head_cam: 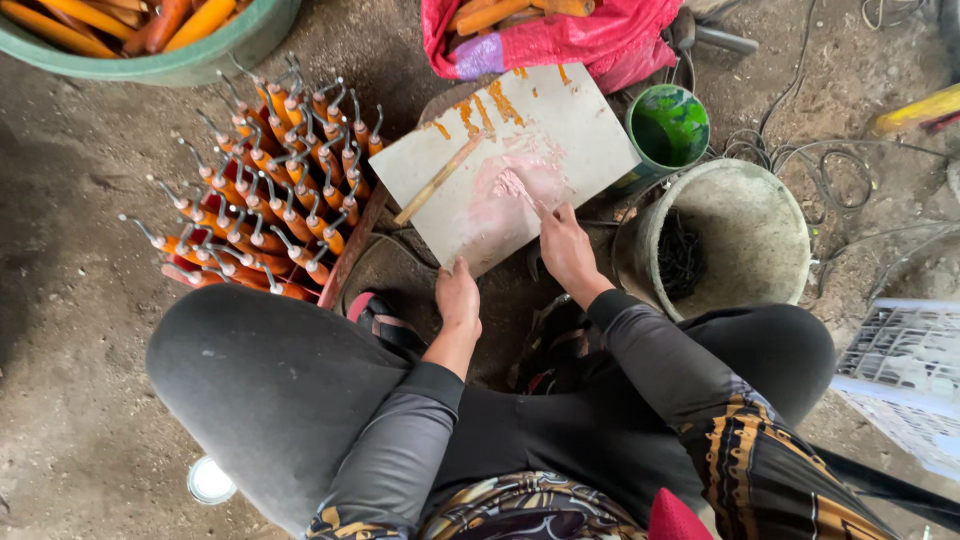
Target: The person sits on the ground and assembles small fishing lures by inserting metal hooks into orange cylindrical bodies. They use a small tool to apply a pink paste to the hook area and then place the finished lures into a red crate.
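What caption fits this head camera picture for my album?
Right hand brushes pink paint on a board steadied by the left hand, beside racked orange-handled tools.

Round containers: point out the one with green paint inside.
The small can, just beyond the board's right corner, green inside. The big pale bucket beside it holds dark stuff; the green basin holds orange handles.

A small craft workshop, worked from the ground. The floor [80, 400] is bare, dusty dirt. A rack of orange-handled hooked tools [265, 185] stands drying, a green tub [190, 55] holds more handles, and a paint-smeared board [505, 165], a green paint can [668, 128], a grimy bucket [725, 235] and loose wires [800, 160] lie about.
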